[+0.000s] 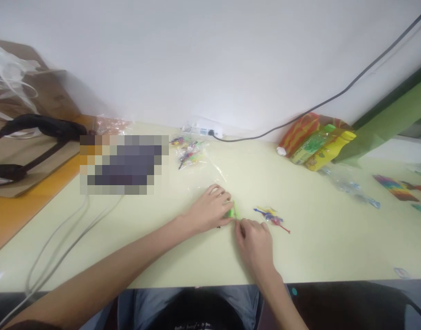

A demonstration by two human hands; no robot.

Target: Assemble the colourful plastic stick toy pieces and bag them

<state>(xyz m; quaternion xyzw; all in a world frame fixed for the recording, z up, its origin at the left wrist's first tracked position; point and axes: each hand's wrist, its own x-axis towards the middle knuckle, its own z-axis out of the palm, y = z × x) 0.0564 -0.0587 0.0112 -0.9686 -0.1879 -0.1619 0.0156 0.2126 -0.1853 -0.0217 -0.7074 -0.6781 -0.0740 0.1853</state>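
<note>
Over the middle of the pale yellow table (pixel 320 247), my left hand (pixel 212 211) is closed round a small bright green plastic piece (pixel 232 212), mostly hidden by the fingers. My right hand (pixel 255 240) is curled, its thumb and forefinger pinching at the near edge of that piece. A small dark bit shows below the left fingers. Just right of my hands lies a little cluster of blue, yellow and red plastic pieces (pixel 270 215). Beyond my left hand rest clear bags of multicoloured small pieces (pixel 190 153).
A pixelated dark device (pixel 128 165) sits at left, cables running to the front edge. A cardboard box (pixel 55 91) and black straps stand further left. By the wall are a power strip (pixel 205 127) with a grey cable, a bottle (pixel 312 144), yellow packet (pixel 332 151) and plastic bag (pixel 351 187).
</note>
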